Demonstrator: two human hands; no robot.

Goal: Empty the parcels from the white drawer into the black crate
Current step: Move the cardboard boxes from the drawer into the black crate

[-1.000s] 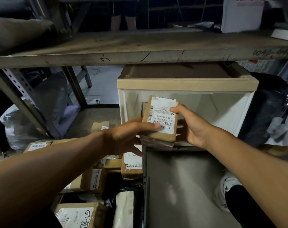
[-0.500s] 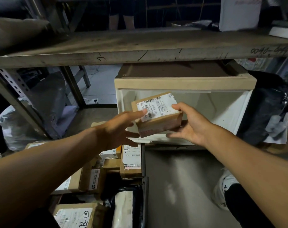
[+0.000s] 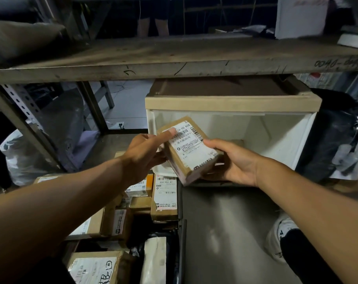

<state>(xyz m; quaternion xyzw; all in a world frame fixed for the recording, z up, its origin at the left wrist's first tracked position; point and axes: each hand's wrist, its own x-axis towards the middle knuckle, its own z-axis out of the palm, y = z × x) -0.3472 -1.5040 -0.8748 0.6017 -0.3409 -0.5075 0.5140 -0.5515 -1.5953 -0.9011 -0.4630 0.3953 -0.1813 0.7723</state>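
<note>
Nearest, below the left forearm, the black crate (image 3: 182,226) holds several labelled boxes (image 3: 163,198) and a white pouch (image 3: 153,261). Right of the right forearm a white shoe (image 3: 280,236) rests on the floor (image 3: 225,232).

Further out, both hands meet on one parcel (image 3: 189,151), a brown box with a white label, tilted in the air above the crate's far edge. The left hand (image 3: 142,155) touches its left end with fingers nearly straight, one fingertip on the label. The right hand (image 3: 234,162) grips the right end, thumb on top and fingers curled beneath.

Just beyond the hands stands the white drawer (image 3: 276,138), its open front facing them, with something brown behind the right thumb. Above it runs a grey shelf (image 3: 174,58).
</note>
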